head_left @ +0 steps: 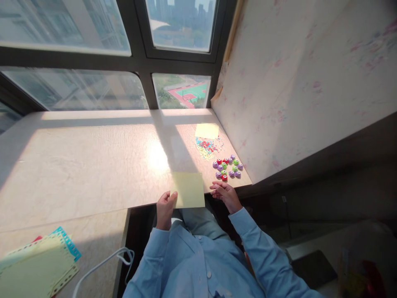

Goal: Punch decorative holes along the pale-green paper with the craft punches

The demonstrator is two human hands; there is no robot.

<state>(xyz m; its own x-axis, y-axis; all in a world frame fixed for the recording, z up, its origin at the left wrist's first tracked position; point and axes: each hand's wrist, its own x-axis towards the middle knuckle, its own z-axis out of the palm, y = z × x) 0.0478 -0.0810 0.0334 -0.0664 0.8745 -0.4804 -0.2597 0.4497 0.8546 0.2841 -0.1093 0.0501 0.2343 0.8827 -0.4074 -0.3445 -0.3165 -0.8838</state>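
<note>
My left hand pinches the near-left corner of a pale yellow paper sheet lying at the pale tabletop's near edge; my right hand, grip loosely spread, rests just right of it.

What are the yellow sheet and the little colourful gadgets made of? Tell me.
The yellow sheet, held at its edge by the left hand, looks like thin matte paper: flat, no shine. The small gadgets look like glossy moulded plastic in bright red, purple and green, though they are too small to tell for certain.
</note>
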